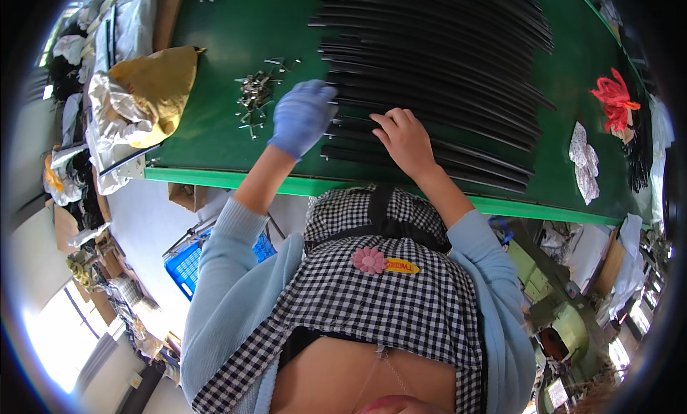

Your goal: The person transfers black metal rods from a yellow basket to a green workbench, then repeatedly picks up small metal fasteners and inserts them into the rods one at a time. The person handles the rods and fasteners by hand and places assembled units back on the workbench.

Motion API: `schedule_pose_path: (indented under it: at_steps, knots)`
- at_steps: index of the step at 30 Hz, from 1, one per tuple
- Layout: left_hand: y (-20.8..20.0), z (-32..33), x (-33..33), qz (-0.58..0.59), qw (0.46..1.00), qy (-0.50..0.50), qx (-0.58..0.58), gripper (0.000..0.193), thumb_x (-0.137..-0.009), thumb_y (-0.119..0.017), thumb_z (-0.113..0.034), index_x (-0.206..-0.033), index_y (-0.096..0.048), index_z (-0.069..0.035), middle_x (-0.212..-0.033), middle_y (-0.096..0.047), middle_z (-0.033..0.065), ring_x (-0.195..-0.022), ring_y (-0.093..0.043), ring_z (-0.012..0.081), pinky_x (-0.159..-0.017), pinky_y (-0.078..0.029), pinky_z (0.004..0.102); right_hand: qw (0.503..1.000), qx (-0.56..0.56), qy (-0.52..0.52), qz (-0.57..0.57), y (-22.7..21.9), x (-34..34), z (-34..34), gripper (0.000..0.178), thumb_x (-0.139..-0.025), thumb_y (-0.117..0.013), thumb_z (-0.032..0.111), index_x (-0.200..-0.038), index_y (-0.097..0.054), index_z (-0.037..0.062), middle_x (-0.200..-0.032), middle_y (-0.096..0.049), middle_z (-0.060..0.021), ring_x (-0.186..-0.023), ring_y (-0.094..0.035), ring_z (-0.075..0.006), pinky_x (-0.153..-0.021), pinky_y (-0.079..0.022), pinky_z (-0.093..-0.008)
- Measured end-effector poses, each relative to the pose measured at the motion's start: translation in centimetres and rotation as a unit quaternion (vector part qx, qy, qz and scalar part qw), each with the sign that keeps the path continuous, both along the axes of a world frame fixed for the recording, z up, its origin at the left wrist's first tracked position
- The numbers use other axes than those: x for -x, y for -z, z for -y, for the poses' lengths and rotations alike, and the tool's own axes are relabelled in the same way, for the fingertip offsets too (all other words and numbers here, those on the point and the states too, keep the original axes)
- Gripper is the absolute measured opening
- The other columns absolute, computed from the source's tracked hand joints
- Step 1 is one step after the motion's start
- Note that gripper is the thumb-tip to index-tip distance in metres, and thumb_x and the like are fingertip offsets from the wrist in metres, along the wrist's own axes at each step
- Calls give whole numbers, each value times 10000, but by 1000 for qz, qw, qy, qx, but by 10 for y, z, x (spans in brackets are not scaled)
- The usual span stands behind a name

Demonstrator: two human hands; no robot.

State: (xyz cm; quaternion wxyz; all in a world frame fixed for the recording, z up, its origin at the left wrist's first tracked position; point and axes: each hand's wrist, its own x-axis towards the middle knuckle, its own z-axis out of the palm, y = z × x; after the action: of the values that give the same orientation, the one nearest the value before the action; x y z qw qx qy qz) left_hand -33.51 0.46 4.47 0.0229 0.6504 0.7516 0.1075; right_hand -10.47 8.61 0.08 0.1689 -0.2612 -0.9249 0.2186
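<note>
Many long thin black rods [436, 78] lie side by side across the green table, some slightly spread apart near me. My left hand [304, 117], in a blue glove, is curled at the left ends of the rods; whatever its fingertips hold is hidden. My right hand [406, 138], bare, is over the nearer rods with thumb and forefinger closed around one black rod close to its left end. Just left of my gloved hand sits a small pile of shiny metal pieces [256, 92], several of them scattered at its edges.
The green table [215, 142] has a bright green front edge before my waist. A yellow and white cloth bag [161, 92] rests at its left. Red ribbon-like material [615, 99] and a patterned cloth piece [584, 163] lie at the right. A blue crate [187, 267] stands below.
</note>
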Motion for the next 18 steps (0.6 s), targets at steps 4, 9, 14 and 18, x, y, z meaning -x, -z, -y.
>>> schedule_pose_path:
  at_steps: [4, 9, 14, 18]
  knots:
    - [17, -28, 5, -61, 982, 116, 135, 216, -874, -536, -148, -1051, -648, -98, -1014, -627, 103, -922, -650, 288, -737, -559, 404, 998, -25, 55, 19, 6, -7, 11, 384, -860, -698, 198, -1235, -646, 138, -1151, -612, -93, -1110, -573, -307, -934, -477, -440]
    - [-4, -10, 18, -55, 978, 136, 148, 247, -745, -677, -249, -955, -680, -119, -962, -648, 80, -939, -639, 274, -713, -541, 395, 988, -112, 96, 43, 23, -27, 31, 531, -868, -701, 376, -1309, -595, 101, -1286, -573, -104, -1229, -512, -321, -1086, -373, -508]
    - [-75, 29, 57, 22, 994, 94, 44, 249, -765, -703, -254, -965, -634, -122, -872, -649, 70, -884, -661, 281, -695, -552, 410, 986, -91, 115, 79, 32, -25, 37, 487, -932, -636, 376, -1335, -577, 108, -1326, -550, -104, -1257, -492, -319, -1125, -344, -507]
    - [-147, 97, 157, 90, 965, -137, -204, 190, -768, -747, -138, -935, -658, -146, -822, -669, 75, -749, -681, 311, -645, -546, 400, 980, -101, 153, 76, 35, -26, 32, 374, -973, -601, 337, -1283, -609, 128, -1292, -558, -87, -1202, -521, -310, -1098, -370, -497]
